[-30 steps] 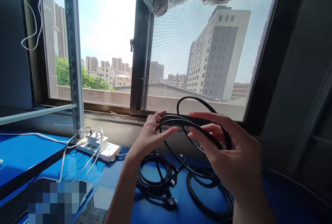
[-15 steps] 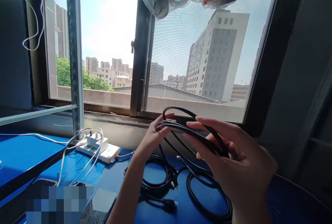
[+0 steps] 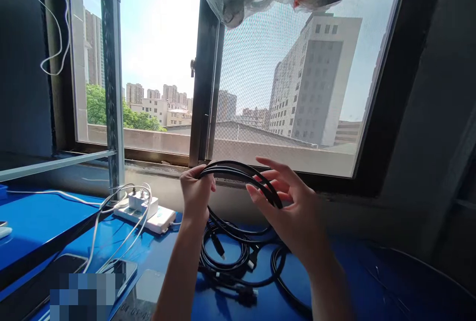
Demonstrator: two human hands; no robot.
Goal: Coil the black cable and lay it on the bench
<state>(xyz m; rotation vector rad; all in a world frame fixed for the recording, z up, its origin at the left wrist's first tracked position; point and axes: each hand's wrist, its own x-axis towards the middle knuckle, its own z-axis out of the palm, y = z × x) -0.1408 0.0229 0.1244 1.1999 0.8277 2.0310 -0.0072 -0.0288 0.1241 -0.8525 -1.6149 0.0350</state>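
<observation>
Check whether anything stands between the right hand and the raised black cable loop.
Nothing visible does: the right hand is open around one side of the black cable loop, and the left hand grips the other.

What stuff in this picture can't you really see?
In the head view:
The left hand: most fingers hide behind its back.
The held cable: overlapping loops hide which plugs are its ends.
The coil on the table: right part behind the right arm.
A phone: partly covered by a pixelated patch.
</observation>
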